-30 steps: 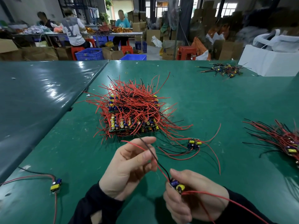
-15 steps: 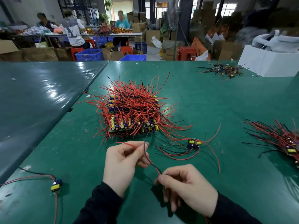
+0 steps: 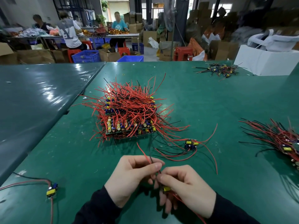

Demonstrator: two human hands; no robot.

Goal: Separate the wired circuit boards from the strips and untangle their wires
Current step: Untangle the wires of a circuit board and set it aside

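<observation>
Your right hand (image 3: pixel 186 189) is curled round one small wired circuit board (image 3: pixel 166 189) close to the bench's near edge, its yellow part peeping out between your fingers, while your left hand (image 3: pixel 129 177) pinches that board's red and black wires (image 3: pixel 146 156) between thumb and forefinger just beside it. The likely trouble is at the solder joints: with both grips this close together, a sharp tug or twist would probably load the leads where they meet the board rather than slide the tangle free, so draw the wires out along their length. A red lead also trails from under your right wrist toward the near edge, and it could catch on your sleeve. Near the near left corner lies a single loose board (image 3: pixel 52 190) with its leads running off the left edge. A little beyond your hands, right of centre, another separated board (image 3: pixel 191 143) sits among looping wires that could snag whatever you lay down there. Mid-bench stands the main heap (image 3: pixel 127 113), boards still in strips under a thicket of red wire. A sorted bundle (image 3: pixel 278 139) lies at the right edge, a small pile (image 3: pixel 216 71) near the far right corner beside a white box (image 3: pixel 265 62). The green bench (image 3: pixel 202 101) is scuffed and glossy; beyond it, people sit at another table among cartons, blue crates and red stools.
</observation>
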